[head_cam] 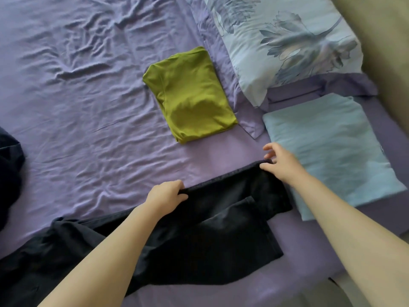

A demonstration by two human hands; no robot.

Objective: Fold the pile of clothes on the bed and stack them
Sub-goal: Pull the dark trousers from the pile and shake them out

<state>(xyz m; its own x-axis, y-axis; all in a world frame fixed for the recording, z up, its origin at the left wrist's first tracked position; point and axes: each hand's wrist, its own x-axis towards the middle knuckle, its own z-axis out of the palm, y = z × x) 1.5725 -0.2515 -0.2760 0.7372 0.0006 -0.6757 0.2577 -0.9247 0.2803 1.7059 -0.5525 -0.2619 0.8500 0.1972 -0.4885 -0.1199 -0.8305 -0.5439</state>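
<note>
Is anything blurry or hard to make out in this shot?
Head view: right hand is motion-blurred at the fingers; the floral pillow looks soft toward the edge; the dark trousers lose fold detail in shadow; the green shirt is sharp.

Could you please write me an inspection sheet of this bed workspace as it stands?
Surface: wrinkled purple bed sheet, creased most at the far left.
Job's things: folded olive-green top lies alone; dark navy trousers spread across the near edge; another dark garment at the left edge, unfolded.
Clutter: flat pale-blue folded cloth at the right; floral blue pillow beyond it.
Grippers: left hand grips the trousers' far edge; right hand pinches the same edge with thumb and a finger, other fingers raised.
Cables: nothing seen.
Surroundings: beige surface past the bed at the right.
</note>
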